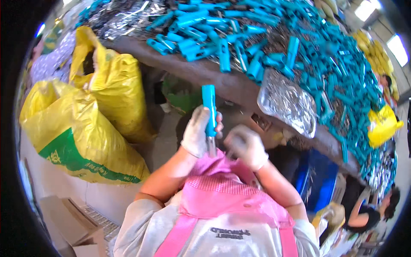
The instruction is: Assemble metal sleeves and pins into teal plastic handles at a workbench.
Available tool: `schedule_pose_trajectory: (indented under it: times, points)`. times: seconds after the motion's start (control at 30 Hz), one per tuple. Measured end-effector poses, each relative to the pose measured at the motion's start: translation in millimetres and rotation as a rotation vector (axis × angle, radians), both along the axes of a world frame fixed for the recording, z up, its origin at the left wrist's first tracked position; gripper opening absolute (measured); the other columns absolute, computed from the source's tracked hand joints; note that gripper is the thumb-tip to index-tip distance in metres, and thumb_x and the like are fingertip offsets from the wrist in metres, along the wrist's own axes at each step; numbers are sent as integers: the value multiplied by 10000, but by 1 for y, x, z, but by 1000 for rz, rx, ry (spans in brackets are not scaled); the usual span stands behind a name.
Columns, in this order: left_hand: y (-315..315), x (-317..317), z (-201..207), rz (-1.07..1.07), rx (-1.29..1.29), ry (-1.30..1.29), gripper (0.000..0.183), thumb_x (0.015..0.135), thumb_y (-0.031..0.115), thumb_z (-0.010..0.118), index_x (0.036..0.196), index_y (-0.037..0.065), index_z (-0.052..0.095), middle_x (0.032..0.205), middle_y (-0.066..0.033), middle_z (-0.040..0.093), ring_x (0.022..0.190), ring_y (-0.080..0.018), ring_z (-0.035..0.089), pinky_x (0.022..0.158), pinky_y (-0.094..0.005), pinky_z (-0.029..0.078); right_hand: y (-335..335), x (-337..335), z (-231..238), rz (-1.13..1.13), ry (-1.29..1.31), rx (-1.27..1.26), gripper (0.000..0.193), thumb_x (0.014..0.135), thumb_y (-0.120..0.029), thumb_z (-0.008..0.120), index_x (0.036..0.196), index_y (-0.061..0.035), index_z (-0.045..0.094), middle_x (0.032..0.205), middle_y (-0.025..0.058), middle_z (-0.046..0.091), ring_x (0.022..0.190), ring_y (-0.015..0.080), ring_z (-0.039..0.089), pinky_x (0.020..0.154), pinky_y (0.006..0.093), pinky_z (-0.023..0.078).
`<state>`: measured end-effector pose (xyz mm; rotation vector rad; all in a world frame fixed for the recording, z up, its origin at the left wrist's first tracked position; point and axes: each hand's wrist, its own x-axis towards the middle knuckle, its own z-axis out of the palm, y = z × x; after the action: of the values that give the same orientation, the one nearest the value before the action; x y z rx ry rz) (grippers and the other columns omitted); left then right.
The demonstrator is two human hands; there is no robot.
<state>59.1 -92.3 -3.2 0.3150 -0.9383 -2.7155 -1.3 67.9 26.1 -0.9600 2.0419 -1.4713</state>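
My left hand (198,130), in a pale glove, is wrapped round a teal plastic handle (209,103) held upright in front of my chest. A narrow metal piece (212,146) sticks out from the handle's lower end. Close by on the right is my right hand (247,144), also gloved and apart from the handle. Its fingers look bent but are smeared by motion, so whether they hold anything does not show. On the table beyond, many similar teal handles (224,55) lie in a heap. A shiny metal tray (309,128) of thin metal parts rests near the table's edge.
The dark table edge (188,66) curves across in front of me. Full yellow sacks (85,132) stand at the left. Cardboard (70,222) lies at lower left. A blue container (319,180) is at the right, with another person (364,214) sitting beyond it.
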Motion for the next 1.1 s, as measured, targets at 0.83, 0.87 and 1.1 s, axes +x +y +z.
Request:
schedule_pose_trajectory:
  times: [0.83,0.87,1.1]
  points:
    - [36,6,28,-215,-1686,148,381,702,206,749,958,50,514,776,-137,623,673,-313,633,600,-367,510,116,-12,7,-94,-169,-389,559,814,46,595,1327,-20,384,1201,146,524,1083,199,529,930,322,431]
    - [37,6,28,-214,-1685,147,381,702,206,749,958,50,514,776,-137,623,673,-313,633,600,-367,510,116,-10,7,-119,-312,-421,544,823,63,579,1327,-21,392,1199,115,516,1083,176,523,921,298,434]
    - [53,1,20,-233,-1547,130,383,717,201,742,975,43,507,841,-152,618,726,-333,632,628,-381,512,82,7,-24,-343,-738,-1047,444,900,-263,565,1291,-120,410,1094,113,563,1037,239,538,981,406,387]
